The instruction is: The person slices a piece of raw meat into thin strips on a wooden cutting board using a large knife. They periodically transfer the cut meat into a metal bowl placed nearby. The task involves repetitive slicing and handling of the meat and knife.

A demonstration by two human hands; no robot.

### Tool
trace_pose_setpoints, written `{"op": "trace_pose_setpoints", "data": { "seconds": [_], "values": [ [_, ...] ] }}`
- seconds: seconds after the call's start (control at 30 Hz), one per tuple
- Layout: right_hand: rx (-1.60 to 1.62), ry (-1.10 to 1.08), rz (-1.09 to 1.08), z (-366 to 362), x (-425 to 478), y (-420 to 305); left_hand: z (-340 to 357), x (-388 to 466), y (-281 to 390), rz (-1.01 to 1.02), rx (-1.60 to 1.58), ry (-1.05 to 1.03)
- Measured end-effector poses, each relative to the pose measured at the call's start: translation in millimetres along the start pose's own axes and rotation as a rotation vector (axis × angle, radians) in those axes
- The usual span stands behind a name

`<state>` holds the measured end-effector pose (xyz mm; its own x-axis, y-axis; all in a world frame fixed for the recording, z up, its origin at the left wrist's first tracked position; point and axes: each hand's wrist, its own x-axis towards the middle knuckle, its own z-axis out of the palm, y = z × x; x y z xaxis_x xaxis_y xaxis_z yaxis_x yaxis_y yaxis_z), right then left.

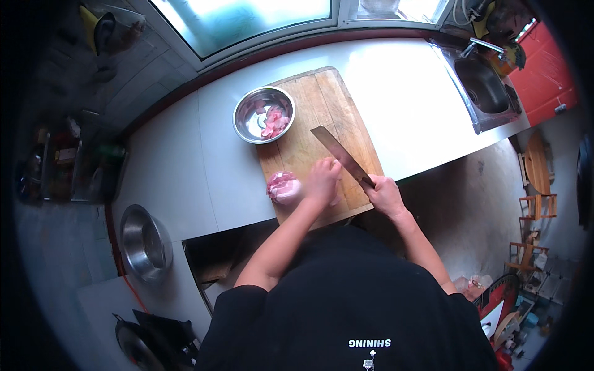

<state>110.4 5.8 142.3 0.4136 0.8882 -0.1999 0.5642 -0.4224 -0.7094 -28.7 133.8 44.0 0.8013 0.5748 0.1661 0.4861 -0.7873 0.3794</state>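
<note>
My right hand [386, 195] grips the handle of a broad kitchen knife [341, 155], whose blade points away and to the left over a wooden cutting board [320, 102]. Just left of the blade, my left hand [322, 180] rests with curled fingers on a piece of raw meat [336, 198], mostly hidden beneath it. A larger chunk of raw meat [283, 188] lies on the board's left edge, beside my left wrist. Farther back, a stainless steel bowl [239, 125] stands partly on the board and holds several meat slices [274, 121].
Around the board runs a white countertop [232, 162]. A sink [482, 86] with a faucet [485, 45] is at the far right. To the left are a large metal basin [144, 243] and a dark pan [137, 343]. A window [260, 23] borders the back.
</note>
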Motion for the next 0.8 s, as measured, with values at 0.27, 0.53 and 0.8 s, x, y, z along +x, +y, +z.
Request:
{"op": "trace_pose_setpoints", "data": {
  "seconds": [0.27, 0.53, 0.8],
  "values": [
    [-0.048, 0.021, -0.341, -17, 12, 41, -1, -32, 30, -0.098, 0.031, 0.0],
    [-0.064, -0.108, -0.46, -27, 26, 59, 17, -47, 43, -0.354, 0.054, 0.133],
    [-0.045, -0.123, -0.474, -52, 35, 76, 20, 3, 45, -0.477, -0.071, 0.258]
  ]
}}
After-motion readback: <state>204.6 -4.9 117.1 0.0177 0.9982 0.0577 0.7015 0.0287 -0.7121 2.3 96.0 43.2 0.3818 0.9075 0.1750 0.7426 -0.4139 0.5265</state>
